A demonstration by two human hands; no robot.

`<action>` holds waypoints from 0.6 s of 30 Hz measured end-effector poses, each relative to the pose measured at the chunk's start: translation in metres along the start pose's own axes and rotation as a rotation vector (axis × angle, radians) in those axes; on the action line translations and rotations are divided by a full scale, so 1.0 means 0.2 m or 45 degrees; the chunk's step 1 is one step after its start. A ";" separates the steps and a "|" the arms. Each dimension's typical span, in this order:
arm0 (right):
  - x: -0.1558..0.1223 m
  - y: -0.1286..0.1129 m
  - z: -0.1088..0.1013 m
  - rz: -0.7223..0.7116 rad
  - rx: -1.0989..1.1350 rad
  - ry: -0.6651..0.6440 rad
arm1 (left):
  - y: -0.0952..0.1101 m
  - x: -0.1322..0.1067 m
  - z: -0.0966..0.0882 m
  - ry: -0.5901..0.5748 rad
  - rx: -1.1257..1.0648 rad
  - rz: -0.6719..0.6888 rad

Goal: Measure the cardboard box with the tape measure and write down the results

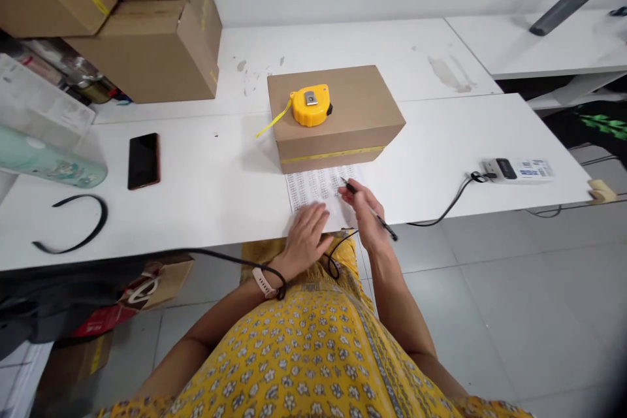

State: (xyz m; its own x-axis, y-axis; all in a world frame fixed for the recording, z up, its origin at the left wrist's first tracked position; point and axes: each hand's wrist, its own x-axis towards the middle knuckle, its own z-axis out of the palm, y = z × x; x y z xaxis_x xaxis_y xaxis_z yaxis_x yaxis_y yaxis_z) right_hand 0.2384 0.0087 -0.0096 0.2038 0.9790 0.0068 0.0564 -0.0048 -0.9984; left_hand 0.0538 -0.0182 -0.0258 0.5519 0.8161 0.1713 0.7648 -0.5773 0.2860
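My right hand (pixel 366 208) grips a black pen (pixel 375 214), its tip over a printed sheet of paper (pixel 313 188). Flat on the sheet's near left corner rests my left hand (pixel 307 238), fingers stretched out and holding nothing. The far edge of the sheet meets a closed brown cardboard box (pixel 353 101), which may cover part of it. On top of the box sits a yellow tape measure (pixel 311 106); a short length of its blade sticks out past the box's left edge. The print is too small to read.
A phone (pixel 144 160), a black headband (pixel 100 222) and a pale green bottle (pixel 53 160) are on the white table at left. Stacked cardboard boxes (pixel 147 52) stand behind them. At right lies a white power strip (pixel 524 170) with a black cable (pixel 453 202).
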 end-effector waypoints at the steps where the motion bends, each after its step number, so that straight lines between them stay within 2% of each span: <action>1: 0.03 0.01 0.02 0.033 0.011 -0.062 | 0.03 -0.01 0.01 -0.057 -0.001 0.058; 4: 0.11 0.04 0.07 0.045 -0.104 -0.106 | 0.05 -0.01 0.03 -0.196 0.072 0.108; 6: 0.14 0.06 0.08 -0.001 -0.244 -0.105 | 0.04 0.00 0.03 -0.225 0.113 0.106; 8: 0.15 0.06 0.08 -0.045 -0.318 -0.148 | 0.03 0.00 0.03 -0.216 0.131 0.097; 11: 0.15 0.07 0.08 -0.069 -0.271 -0.196 | 0.03 0.00 0.05 -0.180 0.144 0.073; 18: 0.13 0.09 0.09 -0.053 -0.292 -0.110 | 0.03 -0.01 0.07 -0.169 0.157 0.075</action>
State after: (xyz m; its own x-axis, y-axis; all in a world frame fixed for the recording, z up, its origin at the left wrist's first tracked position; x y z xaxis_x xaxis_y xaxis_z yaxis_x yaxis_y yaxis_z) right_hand 0.2278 0.0368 -0.0293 0.1128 0.9931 0.0330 0.2856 -0.0006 -0.9583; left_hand 0.0624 -0.0227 -0.0381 0.6299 0.7747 0.0563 0.7602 -0.6297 0.1598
